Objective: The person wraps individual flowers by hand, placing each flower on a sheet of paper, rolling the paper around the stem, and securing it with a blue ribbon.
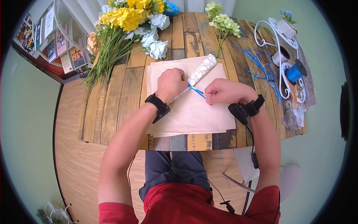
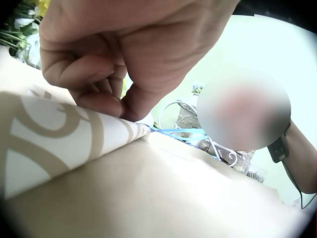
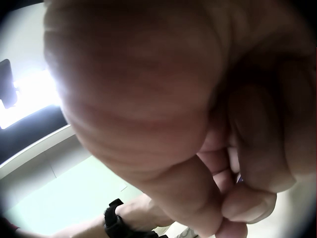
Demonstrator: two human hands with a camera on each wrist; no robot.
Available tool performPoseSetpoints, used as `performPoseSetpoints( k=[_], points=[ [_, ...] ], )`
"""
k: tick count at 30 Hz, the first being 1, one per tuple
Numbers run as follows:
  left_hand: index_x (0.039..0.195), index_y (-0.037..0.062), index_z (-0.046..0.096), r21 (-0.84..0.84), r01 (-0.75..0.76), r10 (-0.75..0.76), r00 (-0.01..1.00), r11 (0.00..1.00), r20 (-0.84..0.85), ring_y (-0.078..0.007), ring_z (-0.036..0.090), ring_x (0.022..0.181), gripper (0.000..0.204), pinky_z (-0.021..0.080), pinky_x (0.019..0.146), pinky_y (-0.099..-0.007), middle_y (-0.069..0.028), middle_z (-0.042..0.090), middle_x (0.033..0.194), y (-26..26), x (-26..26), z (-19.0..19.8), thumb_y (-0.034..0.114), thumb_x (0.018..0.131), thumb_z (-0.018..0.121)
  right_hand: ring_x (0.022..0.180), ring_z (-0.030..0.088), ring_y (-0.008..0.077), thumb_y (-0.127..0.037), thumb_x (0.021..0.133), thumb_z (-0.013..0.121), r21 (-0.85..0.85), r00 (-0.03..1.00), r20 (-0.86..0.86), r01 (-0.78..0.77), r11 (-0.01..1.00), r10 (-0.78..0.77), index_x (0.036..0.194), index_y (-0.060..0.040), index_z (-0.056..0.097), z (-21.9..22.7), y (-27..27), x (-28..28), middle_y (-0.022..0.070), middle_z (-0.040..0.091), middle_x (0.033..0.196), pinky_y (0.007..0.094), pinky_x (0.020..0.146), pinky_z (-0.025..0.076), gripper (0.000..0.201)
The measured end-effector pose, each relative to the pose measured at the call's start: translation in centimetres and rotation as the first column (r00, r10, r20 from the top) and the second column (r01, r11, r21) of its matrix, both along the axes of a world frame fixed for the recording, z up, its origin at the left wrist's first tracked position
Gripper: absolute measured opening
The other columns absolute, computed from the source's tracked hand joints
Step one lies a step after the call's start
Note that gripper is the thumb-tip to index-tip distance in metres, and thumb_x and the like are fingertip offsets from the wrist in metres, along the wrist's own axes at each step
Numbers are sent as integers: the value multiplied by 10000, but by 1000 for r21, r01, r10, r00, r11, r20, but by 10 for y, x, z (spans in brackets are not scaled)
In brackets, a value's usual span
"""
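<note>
One patterned roll lies aslant on pale paper, pinched by the left hand, while the right hand pinches blue ribbon running from the roll. From here, I'd steady the roll and pull evenly, avoiding creases.

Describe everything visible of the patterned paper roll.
The patterned paper roll is white with tan looping bands. It slants across pale paper sheets on the wood-plank table, its far end pointing away and to the right. It narrows toward the blue ribbon, which meets it at the gathered part. The left hand holds it there, its fingers beside the ribbon, hiding some of the near portion. Any contents cannot be seen.
</note>
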State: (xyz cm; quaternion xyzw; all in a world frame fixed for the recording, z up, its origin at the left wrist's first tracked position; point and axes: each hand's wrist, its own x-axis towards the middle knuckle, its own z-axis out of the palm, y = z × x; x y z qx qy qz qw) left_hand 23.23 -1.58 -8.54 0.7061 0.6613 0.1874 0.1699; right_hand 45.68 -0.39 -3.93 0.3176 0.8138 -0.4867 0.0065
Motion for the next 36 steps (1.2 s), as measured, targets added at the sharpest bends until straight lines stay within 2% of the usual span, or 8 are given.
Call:
performPoseSetpoints(
  k=[14,20,22,27,30,33,34,36],
  points=[
    [886,-14,717,-38,-31,38,983,999,177,-266,687,719,243,535,692,-345,-141,706,761,-13,-11,0,210,791,703,572,539,99,-149,795,688,-104,943,95,329,939,-319,783,2,663,-22,3,18,16,592,603,282,518,419,154],
    [1000,-22,701,-35,-16,25,965,999,262,-294,693,813,359,534,756,-366,-170,717,880,-23,-23,8,263,781,707,781,648,237,-89,727,724,228,927,-2,365,902,-375,996,36,636,-16,-5,28,123,657,847,364,686,505,310],
    [1033,-30,687,21,16,-19,986,1000,166,-282,687,778,405,536,733,-364,-174,709,906,-37,-24,18,274,768,732,945,609,348,-54,690,711,712,921,-147,352,608,-360,1131,33,588,-11,-16,33,180,620,1052,435,849,474,466],
    [990,-33,692,145,127,-90,968,981,-236,-300,678,739,421,535,718,-375,-189,704,887,-57,-22,22,296,735,752,881,599,342,-35,700,667,842,837,-350,478,250,-421,1140,9,588,6,-46,31,166,617,1008,428,856,474,449],
    [886,-26,700,-82,123,-125,992,989,-25,-307,675,698,352,536,692,-371,-189,697,782,-54,-15,26,290,736,740,723,635,180,-79,819,639,330,771,-237,636,698,-591,1020,18,634,-3,-67,27,122,667,847,288,639,517,223],
    [823,-21,699,-69,172,-169,984,983,58,-289,674,648,306,534,647,-362,-176,676,681,-57,5,28,270,737,742,758,642,150,-146,921,599,-336,690,-175,629,701,-703,1056,13,625,-21,-77,9,128,678,920,282,645,529,210],
    [824,-21,698,-56,171,-163,978,984,130,-282,675,639,295,532,630,-355,-176,672,670,-59,16,28,259,742,740,758,642,150,-146,921,599,-330,679,-177,641,693,-712,1056,13,625,-28,-75,2,128,678,920,282,645,529,210],
    [830,-16,697,-43,188,-174,959,981,223,-268,685,648,271,533,618,-341,-170,677,680,-64,39,33,241,758,743,716,626,136,-182,982,544,-672,428,-285,549,497,-858,1073,22,595,-42,-66,-8,98,656,885,283,598,525,228]
  ],
)
